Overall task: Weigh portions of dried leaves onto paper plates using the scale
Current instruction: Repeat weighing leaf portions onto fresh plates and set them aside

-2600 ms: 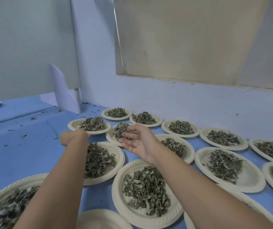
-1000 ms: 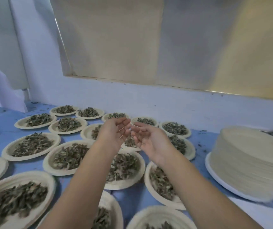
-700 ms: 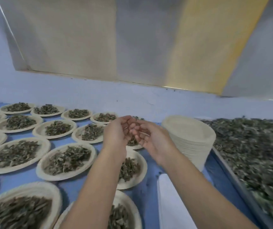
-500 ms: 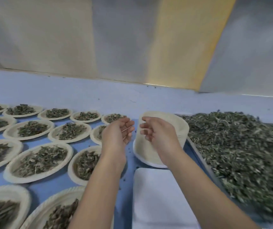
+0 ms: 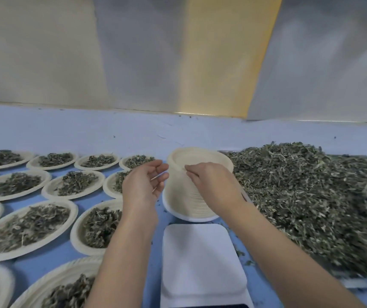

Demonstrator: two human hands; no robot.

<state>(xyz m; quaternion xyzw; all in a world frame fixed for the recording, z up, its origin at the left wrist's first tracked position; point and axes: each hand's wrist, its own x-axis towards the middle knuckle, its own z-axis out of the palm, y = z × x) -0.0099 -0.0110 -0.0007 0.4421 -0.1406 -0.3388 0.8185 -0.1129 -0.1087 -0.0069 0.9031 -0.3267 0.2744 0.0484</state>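
A: What's changed?

B: View's swung off the filled plates point(image 5: 29, 223), now lower left, over to the stack of plates point(image 5: 187, 201) mid-frame. Right hand point(image 5: 213, 185) has come down on it. Half a sec ago both hands hung in front, touching nothing.

A: Grip?

B: Right fingers are curled onto the top plate point(image 5: 202, 155) at its left rim. Looks like a pinch to peel it off. Left hand point(image 5: 142, 187) is just beside the stack, fingers loosely curled. A thin stalk point(image 5: 159, 176) shows at its fingertips; can't tell if it's held or just stuck.

A: Scale?

B: Scale point(image 5: 200, 258) is bottom centre, just below the stack, nothing on its pan. Leaf pile point(image 5: 300, 196) fills the right side.

A: So?

B: Prob. last portion's done and a new round's starting: fresh plate to the scale, then leaves.
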